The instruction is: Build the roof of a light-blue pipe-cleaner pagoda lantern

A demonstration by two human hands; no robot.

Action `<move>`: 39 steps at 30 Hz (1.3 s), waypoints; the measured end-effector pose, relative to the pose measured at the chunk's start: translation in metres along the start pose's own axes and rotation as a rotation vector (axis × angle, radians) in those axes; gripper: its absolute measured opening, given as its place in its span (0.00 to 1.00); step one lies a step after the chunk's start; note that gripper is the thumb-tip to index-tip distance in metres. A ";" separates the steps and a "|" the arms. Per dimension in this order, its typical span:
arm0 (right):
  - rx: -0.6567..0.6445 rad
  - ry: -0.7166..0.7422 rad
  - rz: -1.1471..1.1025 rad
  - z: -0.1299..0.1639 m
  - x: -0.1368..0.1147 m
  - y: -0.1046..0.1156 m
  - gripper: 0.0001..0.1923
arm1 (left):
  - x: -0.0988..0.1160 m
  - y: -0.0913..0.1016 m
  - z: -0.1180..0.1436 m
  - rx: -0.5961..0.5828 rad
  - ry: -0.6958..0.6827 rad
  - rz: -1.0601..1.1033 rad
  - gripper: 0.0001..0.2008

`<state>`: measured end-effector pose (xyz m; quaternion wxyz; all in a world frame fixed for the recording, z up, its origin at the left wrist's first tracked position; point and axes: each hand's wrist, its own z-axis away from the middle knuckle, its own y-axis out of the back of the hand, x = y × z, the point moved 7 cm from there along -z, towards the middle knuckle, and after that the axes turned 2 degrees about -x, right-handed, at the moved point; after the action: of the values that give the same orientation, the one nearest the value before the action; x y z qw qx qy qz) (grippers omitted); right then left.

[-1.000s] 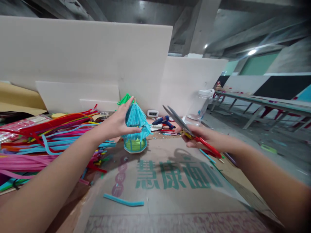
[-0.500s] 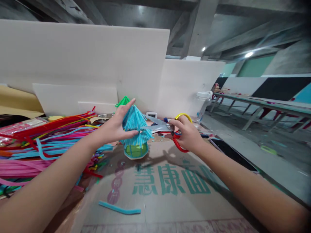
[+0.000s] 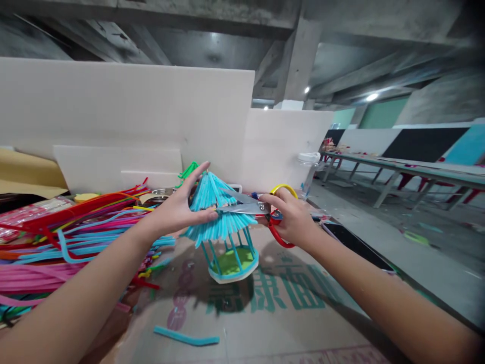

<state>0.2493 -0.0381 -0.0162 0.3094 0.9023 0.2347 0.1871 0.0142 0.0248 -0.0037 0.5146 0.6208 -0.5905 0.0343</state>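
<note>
My left hand (image 3: 182,207) grips the upper roof of a small pavilion model (image 3: 227,227), thumb and fingers round its left side. The model has two tiers of blue pipe-cleaner roof, thin blue posts and a green floor; it is tilted above the cardboard. My right hand (image 3: 293,217) is closed on the handles of scissors (image 3: 261,208), one loop yellow and the other red. Their blades are parted and point left, the lower one lying at the gap between the two roof tiers. A cut blue pipe cleaner (image 3: 186,337) lies on the cardboard (image 3: 276,323) below.
Heaps of coloured pipe cleaners (image 3: 87,237) lie at the left. A small green roof piece (image 3: 188,173) stands behind my left hand. A phone (image 3: 356,245) and a clear plastic cup (image 3: 306,174) are at the right. White boards (image 3: 125,111) close off the back.
The pavilion has been tipped, its base swinging right and towards me, so the posts and floor now show. The scissors remain at the roof with blades parted. The view has tilted up slightly.
</note>
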 end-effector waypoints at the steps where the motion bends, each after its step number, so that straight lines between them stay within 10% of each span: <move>1: -0.006 -0.002 -0.008 0.000 0.000 0.000 0.21 | 0.000 -0.001 0.000 -0.001 -0.005 0.016 0.56; 39: -0.158 0.066 0.152 0.003 -0.014 -0.002 0.28 | 0.001 -0.009 -0.001 -0.091 -0.057 -0.062 0.54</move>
<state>0.2387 -0.0458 -0.0220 0.3566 0.8837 0.1599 0.2575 0.0221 0.0228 -0.0079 0.5260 0.6155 -0.5864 -0.0263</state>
